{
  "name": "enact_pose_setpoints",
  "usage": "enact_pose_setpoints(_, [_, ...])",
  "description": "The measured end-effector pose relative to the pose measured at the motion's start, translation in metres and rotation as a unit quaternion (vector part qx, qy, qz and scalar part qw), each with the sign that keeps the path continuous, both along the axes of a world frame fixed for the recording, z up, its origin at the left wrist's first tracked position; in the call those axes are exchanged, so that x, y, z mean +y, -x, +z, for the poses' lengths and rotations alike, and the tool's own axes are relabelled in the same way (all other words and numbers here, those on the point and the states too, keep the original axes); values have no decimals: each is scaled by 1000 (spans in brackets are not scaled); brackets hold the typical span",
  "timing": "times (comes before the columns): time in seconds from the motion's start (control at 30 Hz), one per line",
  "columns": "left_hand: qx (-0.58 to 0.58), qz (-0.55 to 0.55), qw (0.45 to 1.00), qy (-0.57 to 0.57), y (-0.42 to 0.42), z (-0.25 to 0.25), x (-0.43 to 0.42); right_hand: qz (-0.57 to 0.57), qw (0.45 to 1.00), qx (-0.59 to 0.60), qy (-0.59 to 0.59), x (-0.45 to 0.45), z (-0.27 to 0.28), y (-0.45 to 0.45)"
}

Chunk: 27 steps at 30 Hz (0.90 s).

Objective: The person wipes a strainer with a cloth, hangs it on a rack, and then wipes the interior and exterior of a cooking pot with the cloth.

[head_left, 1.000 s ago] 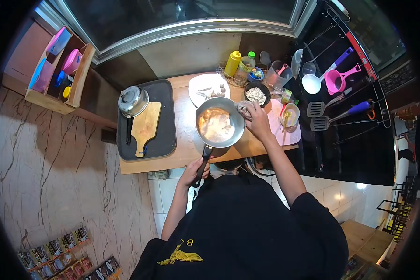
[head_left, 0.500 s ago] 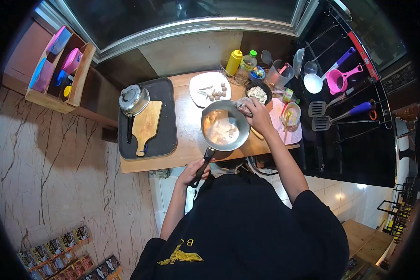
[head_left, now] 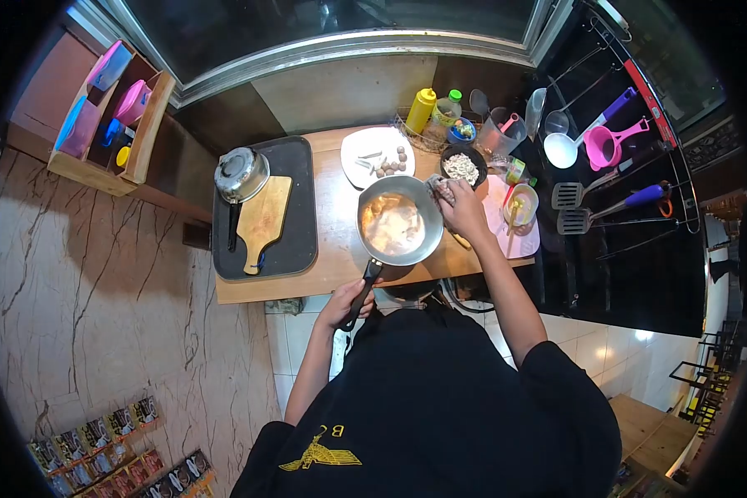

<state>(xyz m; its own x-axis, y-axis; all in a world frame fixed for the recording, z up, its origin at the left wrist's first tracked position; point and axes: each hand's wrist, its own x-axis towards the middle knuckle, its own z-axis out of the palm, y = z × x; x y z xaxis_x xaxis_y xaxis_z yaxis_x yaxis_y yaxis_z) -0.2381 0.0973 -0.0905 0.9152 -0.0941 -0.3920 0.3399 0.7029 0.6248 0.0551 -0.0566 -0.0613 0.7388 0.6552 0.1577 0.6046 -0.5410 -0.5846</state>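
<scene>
My left hand (head_left: 346,305) is wrapped round the black handle of a grey pan (head_left: 432,217), whose inside shows brownish and whitish patches with glare. At the pan's upper right rim, my right hand (head_left: 461,207) grips a bunched grey cloth (head_left: 444,189) against the metal. Behind the pan lies a white plate (head_left: 353,170) with round brown pieces and pale strips. A dark bowl (head_left: 463,166) of chopped white pieces stands just beyond my right hand. Right of my wrist, a small bowl (head_left: 523,205) with a brush-like tool rests on a pink board (head_left: 526,243).
A black tray (head_left: 300,207) at the left holds a lidded pot (head_left: 242,174) and a wooden board (head_left: 263,217). A yellow bottle (head_left: 421,110) and a clear jug (head_left: 500,133) stand at the back. Utensils hang at the right, near a pink strainer (head_left: 602,148).
The pan has shifted slightly right with both hands since the first frame, uncovering more round pieces on the plate. My right hand and the cloth have turned slightly at the rim.
</scene>
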Motion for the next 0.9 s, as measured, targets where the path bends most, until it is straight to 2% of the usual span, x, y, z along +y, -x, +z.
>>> enact_pose_setpoints(0.07, [-4,-14,1000,4,-1,-1,-3,-51,999,14,5,7,7,1])
enact_pose_setpoints(0.2, [-13,-43,999,12,-10,3,-14,-70,997,0,11,20,22,3])
enact_pose_setpoints(0.43, [-20,-78,997,18,-14,0,-21,-1,1000,-15,10,34,21,13])
enact_pose_setpoints(0.57, [-23,-68,997,9,-10,3,-19,-13,1000,-11,20,27,23,5])
enact_pose_setpoints(0.73, [-13,-55,998,-23,-7,6,-17,-82,993,-44,72,18,15,-7])
enact_pose_setpoints(0.9, [-11,-77,996,-53,-12,1,-23,-65,994,-51,65,28,16,4])
